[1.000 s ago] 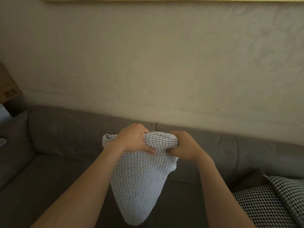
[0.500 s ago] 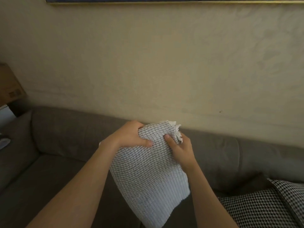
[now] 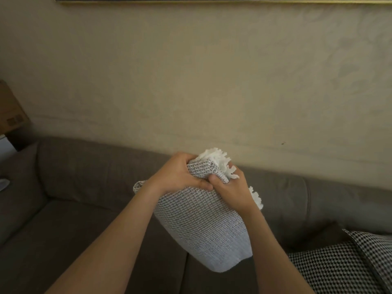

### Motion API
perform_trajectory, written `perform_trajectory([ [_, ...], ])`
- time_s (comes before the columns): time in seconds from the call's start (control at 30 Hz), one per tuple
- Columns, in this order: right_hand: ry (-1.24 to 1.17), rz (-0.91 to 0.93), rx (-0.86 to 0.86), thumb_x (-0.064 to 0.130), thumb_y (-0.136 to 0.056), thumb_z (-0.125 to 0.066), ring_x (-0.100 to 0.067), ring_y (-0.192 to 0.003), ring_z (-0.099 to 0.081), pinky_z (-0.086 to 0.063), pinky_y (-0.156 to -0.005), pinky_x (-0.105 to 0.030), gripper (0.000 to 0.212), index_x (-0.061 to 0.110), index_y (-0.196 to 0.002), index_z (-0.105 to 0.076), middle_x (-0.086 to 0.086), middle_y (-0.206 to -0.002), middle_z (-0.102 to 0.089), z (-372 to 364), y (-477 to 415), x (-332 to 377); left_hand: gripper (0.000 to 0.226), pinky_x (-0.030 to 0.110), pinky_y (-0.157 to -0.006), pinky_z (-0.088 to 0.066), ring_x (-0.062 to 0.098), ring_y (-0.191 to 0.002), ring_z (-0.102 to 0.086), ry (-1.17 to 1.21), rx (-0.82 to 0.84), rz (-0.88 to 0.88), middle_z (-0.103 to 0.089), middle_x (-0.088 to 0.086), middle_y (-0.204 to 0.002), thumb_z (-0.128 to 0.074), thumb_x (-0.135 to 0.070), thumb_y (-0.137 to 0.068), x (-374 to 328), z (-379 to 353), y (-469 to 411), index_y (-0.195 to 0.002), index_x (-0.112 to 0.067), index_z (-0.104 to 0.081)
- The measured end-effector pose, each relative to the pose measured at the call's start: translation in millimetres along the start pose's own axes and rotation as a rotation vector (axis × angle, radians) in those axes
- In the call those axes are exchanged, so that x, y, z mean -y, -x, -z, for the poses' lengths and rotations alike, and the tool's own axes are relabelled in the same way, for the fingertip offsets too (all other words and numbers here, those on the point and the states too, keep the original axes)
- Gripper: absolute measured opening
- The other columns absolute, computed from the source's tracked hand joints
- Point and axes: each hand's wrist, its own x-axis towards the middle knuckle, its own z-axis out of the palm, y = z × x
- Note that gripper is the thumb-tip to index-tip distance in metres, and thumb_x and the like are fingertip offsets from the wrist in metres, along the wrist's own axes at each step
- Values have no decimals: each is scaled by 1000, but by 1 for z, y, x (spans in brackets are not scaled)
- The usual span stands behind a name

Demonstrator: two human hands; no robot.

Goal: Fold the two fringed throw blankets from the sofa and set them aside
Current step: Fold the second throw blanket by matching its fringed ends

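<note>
Both hands grip one folded grey-and-white knit throw blanket in the air above the brown sofa: the left hand clutches its upper edge, the right hand pinches beside it, thumbs touching. White fringe sticks up between them. A houndstooth cushion lies at the right.

Grey-brown sofa against beige wall

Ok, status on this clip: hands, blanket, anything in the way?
Left hand and right hand side by side, both gripping blanket at top. Blanket hangs folded above sofa, fringe up. Cushion lower right, apart from it.
</note>
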Motion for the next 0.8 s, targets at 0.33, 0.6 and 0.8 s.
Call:
perform_trajectory([
  [0.33,-24,-236,406,14,-77,-94,-14,-113,-74,-59,-97,-33,52,22,-124,-72,4,-122,-77,15,23,-18,33,26,-75,-62,14,-88,-81,-7,-38,-45,-83,-4,-92,-99,-17,-69,-14,20,-5,-98,-14,-83],
  [0.6,36,-395,528,19,-83,-90,-9,-116,-71,-55,-105,-40,51,30,-129,-70,10,-125,-75,18,21,-19,56,41,-68,-63,9,-69,-73,-417,-452,1,-77,-12,-78,-86,-75,-64,11,5,-22,-87,-24,-79],
  [0.8,-258,-461,343,9,-92,-79,-34,-110,-75,-57,-101,-55,31,8,-122,-74,-13,-118,-78,17,27,-8,64,52,-104,-44,22,-112,-63,-609,-668,25,-70,-8,-112,-64,-83,-82,36,-10,-33,-118,-31,-63],
])
